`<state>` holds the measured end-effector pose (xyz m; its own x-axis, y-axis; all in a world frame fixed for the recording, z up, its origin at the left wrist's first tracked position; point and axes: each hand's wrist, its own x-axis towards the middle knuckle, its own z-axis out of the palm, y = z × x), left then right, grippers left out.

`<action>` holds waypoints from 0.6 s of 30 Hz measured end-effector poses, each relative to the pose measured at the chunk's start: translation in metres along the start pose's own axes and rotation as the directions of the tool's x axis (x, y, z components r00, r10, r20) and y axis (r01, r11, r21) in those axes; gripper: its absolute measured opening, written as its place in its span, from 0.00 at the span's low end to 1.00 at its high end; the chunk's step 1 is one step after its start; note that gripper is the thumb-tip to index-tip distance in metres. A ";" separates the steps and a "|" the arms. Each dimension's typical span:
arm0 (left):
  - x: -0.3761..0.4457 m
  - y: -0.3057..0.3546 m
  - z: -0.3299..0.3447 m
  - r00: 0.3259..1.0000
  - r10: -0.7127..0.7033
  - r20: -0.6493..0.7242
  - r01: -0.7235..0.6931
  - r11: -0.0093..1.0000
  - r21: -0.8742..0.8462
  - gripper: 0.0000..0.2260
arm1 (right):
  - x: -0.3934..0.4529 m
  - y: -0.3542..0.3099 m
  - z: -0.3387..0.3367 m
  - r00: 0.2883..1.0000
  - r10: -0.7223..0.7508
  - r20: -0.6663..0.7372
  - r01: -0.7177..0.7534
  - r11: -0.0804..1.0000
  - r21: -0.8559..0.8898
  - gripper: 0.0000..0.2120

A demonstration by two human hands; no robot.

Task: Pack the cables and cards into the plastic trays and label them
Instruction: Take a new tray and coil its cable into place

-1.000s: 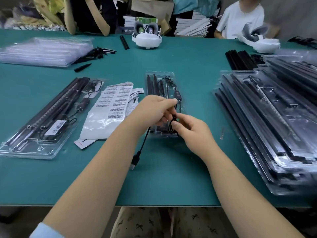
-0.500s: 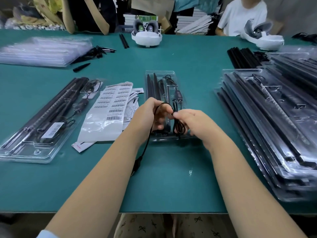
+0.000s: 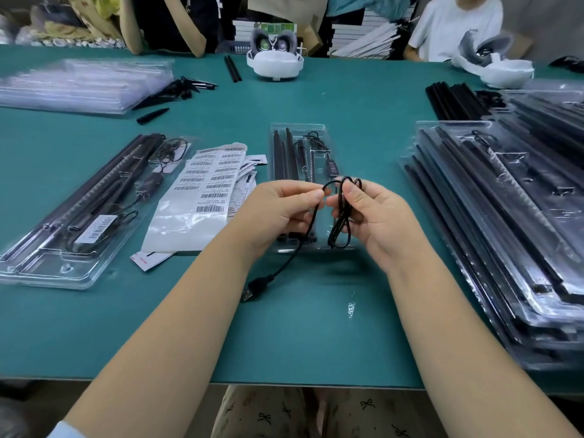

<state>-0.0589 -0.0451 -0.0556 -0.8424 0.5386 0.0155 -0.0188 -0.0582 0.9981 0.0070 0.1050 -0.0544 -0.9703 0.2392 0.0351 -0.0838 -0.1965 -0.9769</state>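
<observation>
head | step: coiling cable [image 3: 339,213] above the open tray [image 3: 300,184] mid-counter [image 3: 316,327] | left hand [image 3: 281,210] pinches the strand, right hand [image 3: 373,213] grips the loops, USB plug [image 3: 252,287] dangling | next, likely: gather the tail, seat coil in the tray pocket, then label

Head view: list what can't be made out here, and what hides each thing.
- Barcode labels: print too small to read.
- Middle tray: near end hidden behind the left hand and right hand.
- Black cable: coil partly hidden by the fingers holding it.
- Stack of trays: cut off by the right edge.
- Clear tray pile: blurred, count unclear.
</observation>
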 end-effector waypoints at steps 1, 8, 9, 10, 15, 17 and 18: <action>-0.002 0.000 0.003 0.999 0.023 -0.032 -0.022 1.000 0.016 0.07 | 0.001 0.001 0.000 1.000 0.001 -0.020 0.000 0.999 0.035 0.03; -0.011 -0.006 0.026 0.911 0.371 -0.179 -0.256 0.850 0.460 0.08 | 0.001 0.005 0.004 0.952 -0.204 -0.226 0.158 0.965 -0.208 0.06; -0.011 -0.007 0.028 0.906 0.392 -0.162 -0.267 0.825 0.498 0.07 | 0.001 0.006 0.005 0.954 -0.194 -0.229 0.151 0.970 -0.193 0.07; -0.012 -0.008 0.029 0.902 0.406 -0.147 -0.274 0.802 0.531 0.07 | 0.002 0.007 0.006 0.956 -0.184 -0.228 0.142 0.972 -0.188 0.07; -0.013 -0.010 0.034 0.897 0.378 -0.228 -0.261 0.871 0.416 0.07 | 0.002 0.011 0.011 0.966 -0.180 -0.183 0.119 0.946 -0.303 0.09; -0.012 -0.006 0.033 0.915 0.323 -0.240 -0.254 0.926 0.280 0.09 | 0.002 0.009 0.012 0.981 -0.128 -0.146 0.083 0.956 -0.280 0.09; -0.012 -0.006 0.032 0.921 0.314 -0.231 -0.258 0.935 0.242 0.09 | 0.003 0.008 0.012 0.988 -0.085 -0.127 0.050 0.966 -0.254 0.10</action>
<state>-0.0315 -0.0239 -0.0596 -0.9061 0.2840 0.3137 0.3301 0.0105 0.9439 0.0009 0.0924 -0.0593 -0.9231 0.3737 0.0910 -0.0722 0.0642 -0.9953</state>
